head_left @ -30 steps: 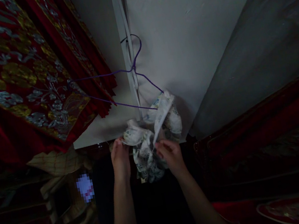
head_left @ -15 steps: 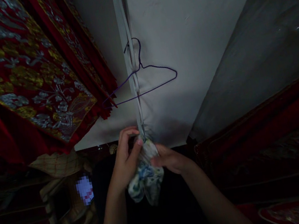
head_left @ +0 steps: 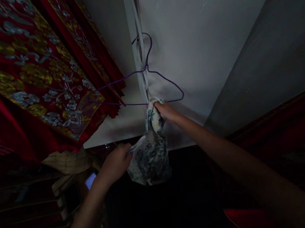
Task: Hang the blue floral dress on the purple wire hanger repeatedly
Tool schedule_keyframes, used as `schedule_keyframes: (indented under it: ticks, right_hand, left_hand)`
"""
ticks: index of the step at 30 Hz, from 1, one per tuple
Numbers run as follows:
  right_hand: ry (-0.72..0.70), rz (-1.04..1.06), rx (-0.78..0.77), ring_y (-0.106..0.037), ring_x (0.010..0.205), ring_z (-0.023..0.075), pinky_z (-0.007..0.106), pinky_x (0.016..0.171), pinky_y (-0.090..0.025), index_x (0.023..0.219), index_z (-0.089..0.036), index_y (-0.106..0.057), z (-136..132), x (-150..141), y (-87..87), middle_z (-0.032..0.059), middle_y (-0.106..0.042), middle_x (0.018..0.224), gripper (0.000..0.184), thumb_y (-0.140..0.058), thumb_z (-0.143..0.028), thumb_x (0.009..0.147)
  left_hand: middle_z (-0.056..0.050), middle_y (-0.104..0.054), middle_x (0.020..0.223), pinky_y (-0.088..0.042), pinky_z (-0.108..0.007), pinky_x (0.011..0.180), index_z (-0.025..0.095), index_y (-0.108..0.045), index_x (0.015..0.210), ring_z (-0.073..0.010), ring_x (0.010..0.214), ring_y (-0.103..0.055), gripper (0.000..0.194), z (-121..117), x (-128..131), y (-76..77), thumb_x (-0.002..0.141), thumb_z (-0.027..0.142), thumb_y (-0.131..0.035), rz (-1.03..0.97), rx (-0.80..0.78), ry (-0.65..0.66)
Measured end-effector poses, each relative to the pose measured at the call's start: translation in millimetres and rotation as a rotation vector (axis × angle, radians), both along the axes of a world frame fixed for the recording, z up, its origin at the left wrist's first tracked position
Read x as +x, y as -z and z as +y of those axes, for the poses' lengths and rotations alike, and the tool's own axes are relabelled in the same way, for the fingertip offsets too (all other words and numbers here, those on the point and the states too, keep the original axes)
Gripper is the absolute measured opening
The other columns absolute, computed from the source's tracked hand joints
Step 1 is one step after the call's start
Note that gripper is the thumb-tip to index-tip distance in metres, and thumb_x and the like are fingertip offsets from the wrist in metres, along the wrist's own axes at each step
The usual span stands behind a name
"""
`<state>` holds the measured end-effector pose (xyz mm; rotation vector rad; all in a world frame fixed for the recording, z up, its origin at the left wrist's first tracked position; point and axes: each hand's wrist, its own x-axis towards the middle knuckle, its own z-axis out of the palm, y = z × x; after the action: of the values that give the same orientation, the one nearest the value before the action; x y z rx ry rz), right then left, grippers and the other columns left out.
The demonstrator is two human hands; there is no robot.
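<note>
Wall [head_left: 201, 42] stands behind purple hanger [head_left: 147, 67] and red drapery [head_left: 41, 70]

The crumpled cloth [head_left: 152, 155] looks matt, the hanger [head_left: 169, 80] smooth, the drape's embroidery [head_left: 25, 97] glossy, the wall [head_left: 187, 45] matt.

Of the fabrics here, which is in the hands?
The pale patterned cloth, gripped by the left hand and, higher, near the purple hanger, by the right hand. Neither hand touches the red embroidered fabric or checked cloth at left.
</note>
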<state>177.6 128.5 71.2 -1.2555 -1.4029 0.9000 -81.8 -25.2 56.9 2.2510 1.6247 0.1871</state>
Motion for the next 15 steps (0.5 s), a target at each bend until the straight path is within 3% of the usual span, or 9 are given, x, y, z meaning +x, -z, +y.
schedule_keyframes:
  ticks: [3, 6, 11, 15]
  right_hand:
    - [0.081, -0.030, 0.006, -0.049, 0.059, 0.0161, 0.029, 0.060, -0.039, 0.058, -0.021, -0.054, -6, 28, 3.9, -0.0033, -0.050, 0.055, 0.023, -0.062, -0.034, 0.075]
    - [0.131, -0.095, 0.043, -0.044, 0.056, 0.0140, 0.028, 0.055, -0.033, 0.055, -0.021, -0.051, -23, 62, -5.9, -0.0043, -0.045, 0.055, 0.024, -0.067, -0.030, 0.071]
    - [0.199, -0.212, 0.177, -0.038, 0.053, 0.0121, 0.028, 0.051, -0.027, 0.052, -0.023, -0.042, -51, 88, -24.1, -0.0046, -0.038, 0.052, 0.033, -0.064, -0.034, 0.073]
    - [0.211, -0.204, 0.193, -0.039, 0.054, 0.0117, 0.027, 0.051, -0.027, 0.052, -0.021, -0.045, -65, 80, -26.6, -0.0037, -0.040, 0.052, 0.035, -0.064, -0.043, 0.073]
  left_hand:
    - [-0.014, -0.076, 0.103, -0.051, -0.038, 0.085, 0.021, -0.066, 0.113, -0.0299, 0.097, -0.072, 0.030, 10, -15, -16.7, 0.094, 0.021, -0.043, 0.210, 0.077, -0.096]
    - [-0.017, -0.075, 0.097, -0.052, -0.041, 0.082, 0.017, -0.065, 0.107, -0.0329, 0.093, -0.072, 0.031, 27, -23, -37.3, 0.090, 0.017, -0.039, 0.288, 0.189, -0.165]
    - [-0.010, -0.068, 0.090, -0.052, -0.038, 0.082, 0.021, -0.054, 0.081, -0.0267, 0.088, -0.067, 0.015, 51, -7, -81.9, 0.080, 0.013, -0.041, -0.074, 0.586, -0.026]
    - [-0.009, -0.068, 0.103, -0.052, -0.037, 0.091, 0.021, -0.055, 0.080, -0.0242, 0.100, -0.065, 0.017, 54, 15, -106.9, 0.078, 0.010, -0.043, -0.326, 0.841, 0.080]
